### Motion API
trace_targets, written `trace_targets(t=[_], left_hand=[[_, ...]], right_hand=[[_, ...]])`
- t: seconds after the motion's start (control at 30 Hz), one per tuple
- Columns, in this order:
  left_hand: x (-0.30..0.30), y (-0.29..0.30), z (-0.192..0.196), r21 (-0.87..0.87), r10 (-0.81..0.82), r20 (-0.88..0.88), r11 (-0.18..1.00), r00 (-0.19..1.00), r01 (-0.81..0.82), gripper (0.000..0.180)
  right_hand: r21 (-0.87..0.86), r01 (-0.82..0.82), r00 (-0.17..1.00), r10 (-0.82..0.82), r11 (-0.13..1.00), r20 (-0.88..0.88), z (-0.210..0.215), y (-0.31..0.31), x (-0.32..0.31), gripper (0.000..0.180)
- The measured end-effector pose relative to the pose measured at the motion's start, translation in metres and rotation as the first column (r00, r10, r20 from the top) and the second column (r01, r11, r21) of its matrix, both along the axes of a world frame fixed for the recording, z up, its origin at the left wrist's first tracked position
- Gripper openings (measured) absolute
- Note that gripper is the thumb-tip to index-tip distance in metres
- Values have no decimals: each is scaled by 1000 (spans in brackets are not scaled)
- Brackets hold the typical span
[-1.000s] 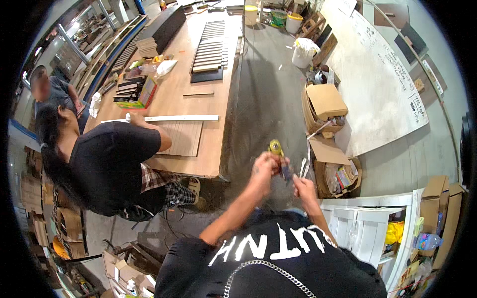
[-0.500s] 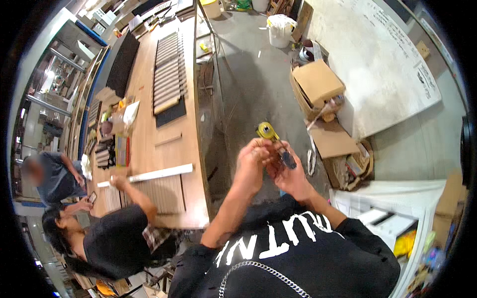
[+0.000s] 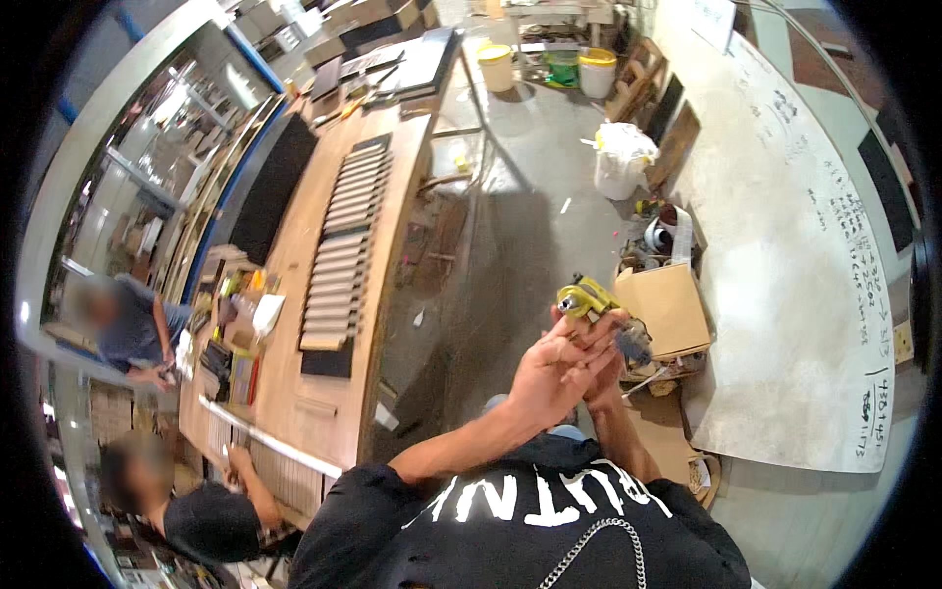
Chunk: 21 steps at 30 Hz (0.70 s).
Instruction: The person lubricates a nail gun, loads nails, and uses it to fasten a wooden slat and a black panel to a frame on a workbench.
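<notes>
Shifted rightward, the yellow-and-dark hard-cased tool (image 3: 591,296), likely weighty, best gripped mid-body, sits in the right hand (image 3: 607,376), the left hand's (image 3: 555,369) grip unclear.

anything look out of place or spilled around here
A small pale strip lies loose on the grey floor, like a stray offcut, and crumpled white material bulges above a white bucket, which looks overfilled.

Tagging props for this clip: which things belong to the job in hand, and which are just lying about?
In hand:
yellow tool, in the right hand, the left hand against it

Apparently just lying about:
cardboard box
white bucket
yellow-rimmed buckets
</notes>
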<state>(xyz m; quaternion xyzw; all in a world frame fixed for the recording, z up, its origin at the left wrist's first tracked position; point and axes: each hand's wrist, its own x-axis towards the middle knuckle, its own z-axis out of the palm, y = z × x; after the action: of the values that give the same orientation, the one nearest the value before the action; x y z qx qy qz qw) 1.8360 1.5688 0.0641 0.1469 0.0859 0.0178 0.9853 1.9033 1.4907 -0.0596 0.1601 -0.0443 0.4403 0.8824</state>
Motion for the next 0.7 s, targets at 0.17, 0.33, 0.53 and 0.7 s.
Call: trace_targets(t=[0.17,0.33,0.53,0.7], left_hand=[[77,54,-20,18,-43,145,999,988,40,55],[177,110,-14,-111,-147,145,980,979,163,58],[296,184,7,-191,-277,301,920,913,342,66],[384,251,-27,-87,-206,360,964,910,253,58]], right_hand=[[357,-121,993,117,926,34,26,52,114,70],[114,114,967,-136,987,213,17,111,217,53],[147,224,938,-254,963,236,62,209,310,32],[-60,174,954,-153,983,257,71,261,414,26]])
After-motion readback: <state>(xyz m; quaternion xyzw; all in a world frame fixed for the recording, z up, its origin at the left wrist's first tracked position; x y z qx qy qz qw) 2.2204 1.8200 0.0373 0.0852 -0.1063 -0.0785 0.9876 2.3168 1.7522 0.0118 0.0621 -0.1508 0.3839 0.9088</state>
